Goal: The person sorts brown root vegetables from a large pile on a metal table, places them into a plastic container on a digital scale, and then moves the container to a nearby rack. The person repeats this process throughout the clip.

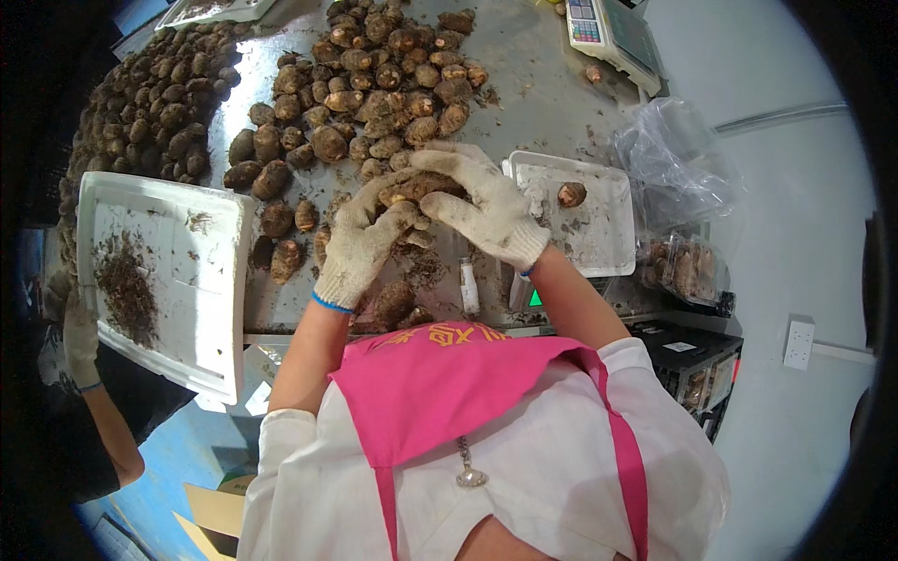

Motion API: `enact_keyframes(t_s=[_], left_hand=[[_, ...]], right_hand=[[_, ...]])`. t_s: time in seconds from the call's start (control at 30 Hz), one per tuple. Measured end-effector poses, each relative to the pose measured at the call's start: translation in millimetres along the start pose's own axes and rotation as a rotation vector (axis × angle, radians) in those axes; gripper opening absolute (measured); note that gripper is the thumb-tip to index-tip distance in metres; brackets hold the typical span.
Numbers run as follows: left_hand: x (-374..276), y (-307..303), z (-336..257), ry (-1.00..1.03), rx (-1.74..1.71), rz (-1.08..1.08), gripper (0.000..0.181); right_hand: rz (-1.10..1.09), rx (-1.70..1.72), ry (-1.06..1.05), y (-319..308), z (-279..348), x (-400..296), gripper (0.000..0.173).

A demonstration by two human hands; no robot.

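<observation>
Both hands wear off-white knit gloves with blue cuffs, soiled by dirt. A brown elongated taro corm (424, 186) lies between them. My left hand (368, 235) grips its left end. Over its right end, my right hand (484, 200) closes with fingers above and thumb below. A heap of taro corms (382, 84) spreads just beyond the hands. Close to my body rests another, larger corm (394, 301). To the right, a white tray (610, 231) on a scale holds a single corm (572, 195) with a cut pinkish end.
A large white tray (161, 280) with root scraps is at left, beside a second taro pile (161, 105). A co-worker's gloved hand (81, 336) shows there. A white bottle (468, 286), packed clamshells (691, 270), plastic bags (673, 161) and another scale (617, 42) are also around.
</observation>
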State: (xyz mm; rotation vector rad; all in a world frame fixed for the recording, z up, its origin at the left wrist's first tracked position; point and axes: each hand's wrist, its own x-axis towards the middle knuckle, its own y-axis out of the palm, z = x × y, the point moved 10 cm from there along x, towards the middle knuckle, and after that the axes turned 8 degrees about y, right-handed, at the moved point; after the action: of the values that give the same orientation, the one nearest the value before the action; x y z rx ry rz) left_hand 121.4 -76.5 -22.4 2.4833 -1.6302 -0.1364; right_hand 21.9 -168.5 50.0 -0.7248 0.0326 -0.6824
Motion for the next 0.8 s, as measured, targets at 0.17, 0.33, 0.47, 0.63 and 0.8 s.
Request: enact_keyframes(t_s=[0.17, 0.33, 0.47, 0.63, 0.8], left_hand=[[0, -1, 2, -0.012, 0.167, 0.021, 0.039], [-6, -7, -5, -0.108, -0.129, -0.070, 0.046], [-1, -5, 3, -0.072, -0.417, -0.063, 0.052], [-1, 8, 6, -0.084, -0.472, 0.010, 0.050], [-3, 13, 9, -0.065, -0.502, 0.052, 0.060]], right_hand=[[0.028, 0.491, 0.219, 10, -33, 4, 0.017], [-0.138, 1.097, 0.566, -18, -96, -4, 0.020], [-0.152, 0.533, 0.422, -34, -60, -11, 0.024], [-0.068, 0.295, 0.058, -15, -7, 3, 0.022], [-0.030, 0.427, 0.447, -6, -54, 7, 0.025]])
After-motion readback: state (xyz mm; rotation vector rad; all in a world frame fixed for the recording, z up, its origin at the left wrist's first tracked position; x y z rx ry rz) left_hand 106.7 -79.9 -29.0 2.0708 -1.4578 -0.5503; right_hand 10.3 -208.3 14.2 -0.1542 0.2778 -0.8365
